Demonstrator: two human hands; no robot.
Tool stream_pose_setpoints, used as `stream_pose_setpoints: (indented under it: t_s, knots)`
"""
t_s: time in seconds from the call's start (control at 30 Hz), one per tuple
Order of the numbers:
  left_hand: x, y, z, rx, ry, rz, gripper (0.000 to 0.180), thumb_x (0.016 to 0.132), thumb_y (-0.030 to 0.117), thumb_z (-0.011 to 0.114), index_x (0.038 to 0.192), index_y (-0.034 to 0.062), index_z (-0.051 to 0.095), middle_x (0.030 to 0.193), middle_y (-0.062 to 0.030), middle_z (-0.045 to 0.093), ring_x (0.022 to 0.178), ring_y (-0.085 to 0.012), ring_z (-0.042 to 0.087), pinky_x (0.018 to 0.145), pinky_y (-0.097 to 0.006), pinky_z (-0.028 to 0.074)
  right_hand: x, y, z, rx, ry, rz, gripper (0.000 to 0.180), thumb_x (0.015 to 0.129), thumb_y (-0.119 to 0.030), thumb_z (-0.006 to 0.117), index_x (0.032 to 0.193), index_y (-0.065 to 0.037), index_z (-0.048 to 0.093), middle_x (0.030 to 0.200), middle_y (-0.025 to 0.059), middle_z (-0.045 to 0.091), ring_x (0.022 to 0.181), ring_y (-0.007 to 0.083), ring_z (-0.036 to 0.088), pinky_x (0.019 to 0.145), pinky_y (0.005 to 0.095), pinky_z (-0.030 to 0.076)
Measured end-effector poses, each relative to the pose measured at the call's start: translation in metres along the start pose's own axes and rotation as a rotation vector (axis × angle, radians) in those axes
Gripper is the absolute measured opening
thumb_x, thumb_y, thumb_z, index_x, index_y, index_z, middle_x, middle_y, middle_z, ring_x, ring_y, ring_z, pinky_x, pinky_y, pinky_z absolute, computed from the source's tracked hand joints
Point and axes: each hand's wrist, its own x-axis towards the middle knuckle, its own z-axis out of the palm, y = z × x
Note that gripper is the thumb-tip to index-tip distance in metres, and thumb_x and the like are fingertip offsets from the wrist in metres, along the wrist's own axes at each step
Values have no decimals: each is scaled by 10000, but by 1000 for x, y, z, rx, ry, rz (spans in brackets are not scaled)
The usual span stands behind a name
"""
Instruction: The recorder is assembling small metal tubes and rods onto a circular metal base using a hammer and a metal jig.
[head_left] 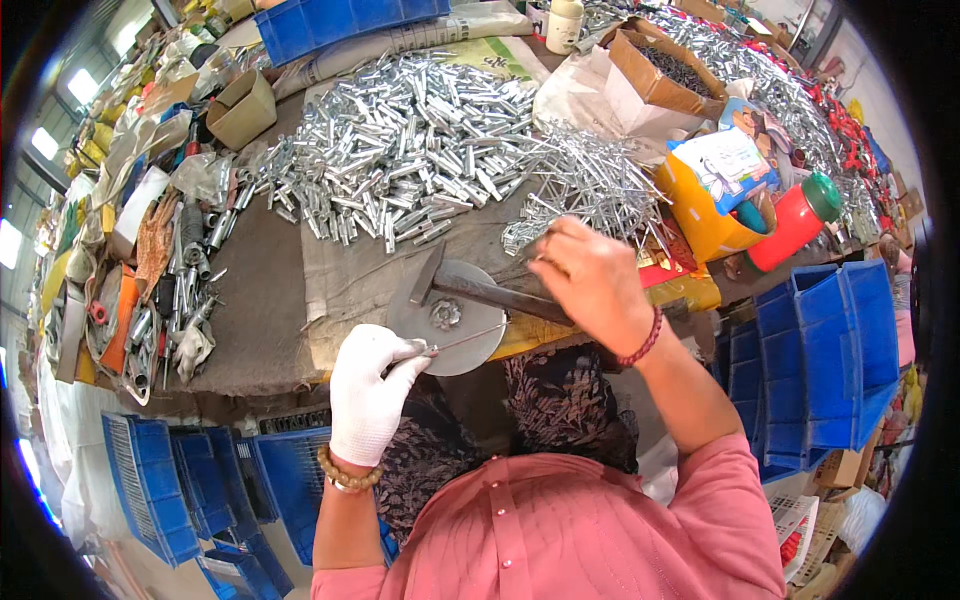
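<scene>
Nearest, at the left, the white-gloved left hand (372, 392) pinches a thin metal rod (470, 338) between thumb and fingers. The rod points right and slightly away, over the near part of a round grey disc (470, 356) at the bench's near edge. Whether anything is fitted on its gripped end is too small to tell.

Just beyond, a hammer (490, 292) lies across the disc, its head to the left. To its right, the bare right hand (592, 282) is raised with fingers bent; whether it holds a small part cannot be told.

Farther right lies a pile of thin rods (595, 185); to its left spreads a bigger heap of silver metal sleeves (400, 140). One piece looks to be mid-handling, and with both piles so full, much seems left, though finished pieces cannot be told from unworked ones. Beyond the rods stands an open cardboard box (660, 75) of small dark parts.
</scene>
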Motion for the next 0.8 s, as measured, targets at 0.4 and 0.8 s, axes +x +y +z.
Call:
stream_pose_setpoints:
  t_s: [0.4,0.8]
  knots:
    - [1,2,1,10,28,-21,153,793,22,842,917,40,753,875,-92,661,879,-281,645,817,-382,512,9,17,16,-99,-126,-131,76,837,-112,741,872,-89,678,964,87,602,895,290,698,747,423,586]
    - [1,-4,2,18,24,33,147,801,77,837,925,57,761,898,-92,676,908,-302,661,836,-393,518,18,-15,11,177,-179,-36,151,951,-117,707,1024,0,644,998,172,645,916,404,676,757,480,547]
